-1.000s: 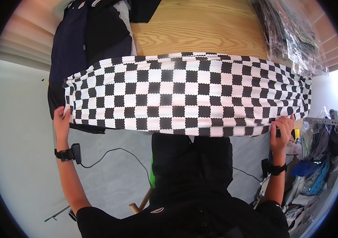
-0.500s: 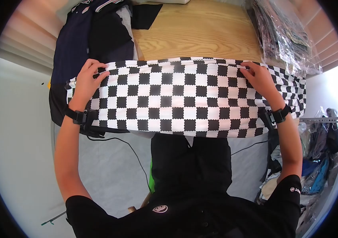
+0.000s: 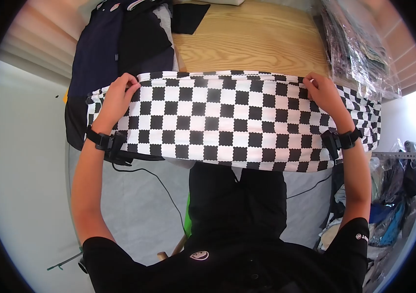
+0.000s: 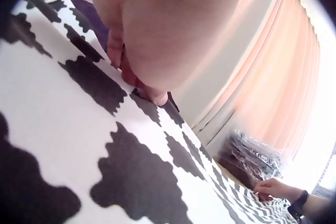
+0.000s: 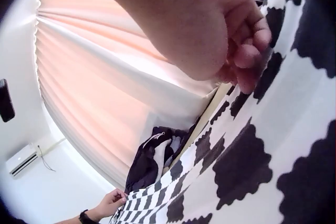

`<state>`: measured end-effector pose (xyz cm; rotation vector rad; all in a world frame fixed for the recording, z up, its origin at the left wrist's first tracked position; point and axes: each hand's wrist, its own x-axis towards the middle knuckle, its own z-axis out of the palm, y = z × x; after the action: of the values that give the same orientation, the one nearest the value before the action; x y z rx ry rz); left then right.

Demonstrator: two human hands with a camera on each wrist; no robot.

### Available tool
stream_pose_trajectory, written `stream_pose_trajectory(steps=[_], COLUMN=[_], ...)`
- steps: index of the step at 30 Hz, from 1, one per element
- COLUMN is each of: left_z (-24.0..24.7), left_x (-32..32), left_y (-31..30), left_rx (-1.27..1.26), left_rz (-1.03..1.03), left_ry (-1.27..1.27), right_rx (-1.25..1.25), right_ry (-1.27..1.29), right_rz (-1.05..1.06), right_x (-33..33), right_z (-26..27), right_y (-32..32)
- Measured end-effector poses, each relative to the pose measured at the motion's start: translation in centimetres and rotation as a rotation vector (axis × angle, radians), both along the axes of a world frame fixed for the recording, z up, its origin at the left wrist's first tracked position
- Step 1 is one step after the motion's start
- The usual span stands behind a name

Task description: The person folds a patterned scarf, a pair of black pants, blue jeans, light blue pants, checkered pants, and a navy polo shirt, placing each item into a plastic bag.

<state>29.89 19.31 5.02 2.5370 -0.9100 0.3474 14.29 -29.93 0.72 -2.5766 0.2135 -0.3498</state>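
A black-and-white checkered cloth (image 3: 208, 117) lies folded in a long strip across the near side of the table. At its far edge, towards the left end, my left hand (image 3: 117, 99) pinches the fabric between thumb and fingers. My right hand (image 3: 324, 95) pinches the same far edge further right. In the right wrist view the curled fingers (image 5: 248, 56) meet the thumb on the cloth's edge. The left wrist view shows the left fingertips (image 4: 157, 97) down at the edge, partly hidden behind the palm.
Dark folded garments (image 3: 142, 46) lie at the back left of the wooden table (image 3: 252, 36). Clothes in clear plastic bags (image 3: 357, 53) are stacked at the back right. More bagged clothes (image 3: 389, 195) fill a rack at the right. Pale curtains (image 5: 100, 77) hang beyond the table.
Both hands have gone from the strip's near corners up to its far edge and inwards, and now pinch it there. Over the last half second the hands have hardly moved on the cloth.
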Motion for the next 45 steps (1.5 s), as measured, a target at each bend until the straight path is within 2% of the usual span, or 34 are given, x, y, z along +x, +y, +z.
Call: stream_pose_trajectory(steps=[3, 4, 5, 7, 10, 13, 15, 17, 18, 20, 22, 24, 27, 29, 35, 37, 42, 45], left_z=[0.5, 0.7, 0.6, 0.6, 0.5, 0.7, 0.5, 0.0, -0.2, -0.6, -0.7, -1.0, -1.5, -1.6, 0.4, 1.0, 0.1, -1.3], left_x=[-0.3, -0.3, -0.3, -0.1, 0.2, 0.1, 0.1, 0.2, 0.2, 0.1, -0.2, -0.1, 0.4, 0.6, 0.1, 0.0, 1.9, 2.7], left_y=[-0.3, -0.4, -0.6, -0.9, -1.0, -1.4, -1.4, -1.2, -1.1, -1.0, -1.3, -1.4, -1.3, -1.2, -3.1, -3.9, -3.1, -2.5], left_rx=[-0.071, -0.091, -0.092, -0.063, -0.004, 0.057, 0.021, -0.013, -0.063, -0.113, -0.097, -0.097, -0.102, -0.106, -0.003, 0.020, 0.047, -0.082], left_rz=[0.046, 0.041, 0.042, -0.066, -0.120, -0.097, -0.079, -0.055, -0.011, 0.038, 0.112, 0.092, 0.041, 0.005, 0.086, 0.093, 0.080, 0.040], left_ry=[0.137, 0.179, 0.180, 0.081, -0.022, -0.085, -0.082, -0.075, 0.003, 0.085, 0.116, 0.107, 0.060, 0.025, 0.104, 0.216, 0.343, 0.375], right_rx=[0.035, -0.023, -0.080, -0.054, 0.001, 0.033, 0.035, 0.038, 0.040, -0.018, -0.050, -0.084, 0.030, 0.068, 0.101, 0.051, -0.007, -0.084], right_ry=[0.064, 0.030, -0.004, 0.004, 0.018, 0.014, 0.009, -0.106, -0.101, -0.292, -0.266, -0.248, -0.190, -0.260, -0.342, -0.328, -0.400, -0.510], right_rz=[-0.051, 0.020, 0.092, 0.092, 0.094, 0.092, 0.092, 0.086, 0.089, 0.140, 0.108, 0.071, 0.069, 0.162, 0.183, 0.212, 0.260, 0.289], right_x=[0.2, 0.0, -0.1, 0.1, 0.5, 0.8, 0.8, 0.9, 0.9, 1.0, 0.9, 0.9, 1.1, 1.2, 2.0, 2.2, 2.5, 2.5], right_z=[0.4, 0.8, 1.0, 1.1, 0.6, 0.3, 0.0, -0.5, -0.7, -1.1, -1.4, -1.7, -2.2, -2.4, -2.5, -2.8, -3.5, -3.5], right_y=[0.6, 1.0, 1.3, 1.5, 1.2, 1.1, 1.1, 1.1, 1.1, 1.1, 1.3, 1.3, 1.1, 1.0, 1.3, 1.4, 1.0, 0.9])
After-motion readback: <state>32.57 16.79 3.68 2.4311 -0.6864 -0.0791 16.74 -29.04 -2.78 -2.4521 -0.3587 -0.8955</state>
